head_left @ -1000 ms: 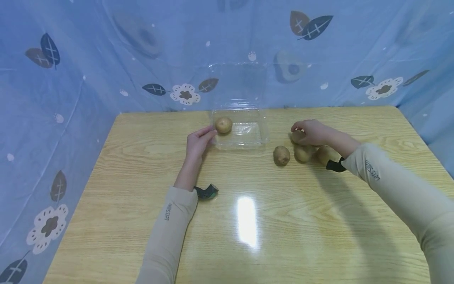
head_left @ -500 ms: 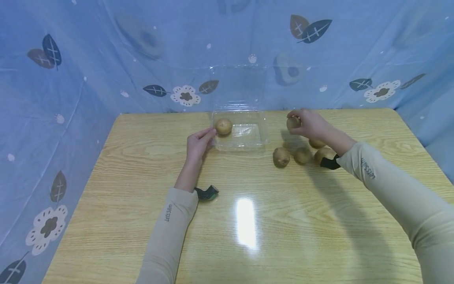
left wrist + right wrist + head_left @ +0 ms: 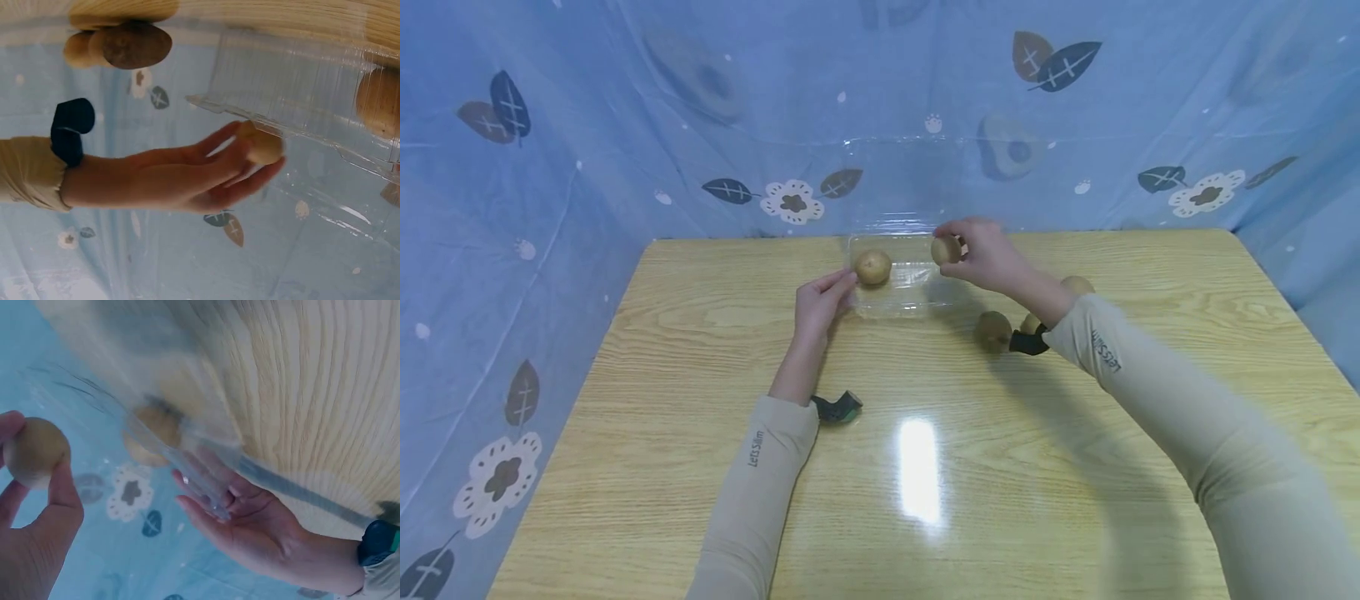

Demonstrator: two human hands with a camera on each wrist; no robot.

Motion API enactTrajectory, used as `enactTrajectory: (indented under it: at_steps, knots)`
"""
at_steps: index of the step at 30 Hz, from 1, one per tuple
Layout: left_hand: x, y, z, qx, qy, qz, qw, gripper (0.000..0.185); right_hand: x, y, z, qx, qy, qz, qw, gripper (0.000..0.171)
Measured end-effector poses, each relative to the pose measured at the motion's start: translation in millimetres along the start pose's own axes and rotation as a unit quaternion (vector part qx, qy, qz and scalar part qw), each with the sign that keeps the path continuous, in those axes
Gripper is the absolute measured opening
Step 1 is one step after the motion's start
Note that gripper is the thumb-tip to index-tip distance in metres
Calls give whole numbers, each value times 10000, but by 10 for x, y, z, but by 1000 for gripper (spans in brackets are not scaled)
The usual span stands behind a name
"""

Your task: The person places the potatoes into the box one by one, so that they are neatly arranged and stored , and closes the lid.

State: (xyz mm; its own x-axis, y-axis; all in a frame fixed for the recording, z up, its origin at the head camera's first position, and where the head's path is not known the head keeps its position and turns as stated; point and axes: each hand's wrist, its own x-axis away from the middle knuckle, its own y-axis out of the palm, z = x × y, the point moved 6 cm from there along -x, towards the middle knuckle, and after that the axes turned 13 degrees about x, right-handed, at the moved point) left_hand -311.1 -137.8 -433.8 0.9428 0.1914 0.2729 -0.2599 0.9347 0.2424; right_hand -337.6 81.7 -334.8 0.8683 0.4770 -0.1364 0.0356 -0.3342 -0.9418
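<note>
Now | right hand [image 3: 992, 257] fingers pinch potato [image 3: 945, 250] above tray [image 3: 910, 304] | left hand [image 3: 820, 302] relaxed at tray edge

The only writing I can make out is small dark lettering on both beige sleeves. On the left sleeve [image 3: 758, 467], near the cuff, it looks like "LetsSlim", running along the forearm. The right sleeve [image 3: 1120, 367] carries the same mark, turned sideways and harder to read.
</note>
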Motion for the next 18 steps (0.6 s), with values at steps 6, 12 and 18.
enactTrajectory:
  at_steps: [6,12,18]
  knots:
    - [-6,-6,-9,71,-53,-19,10000,35,-225,297,-89,94,-40,-489,9988,43]
    - [-23,-17,-1,146,-29,-13,9999,35,-381,504,-123,232,79,-627,9977,41]
    - [-36,-16,-1,118,-86,17,9999,34,-452,613,-160,500,-19,-400,9979,40]
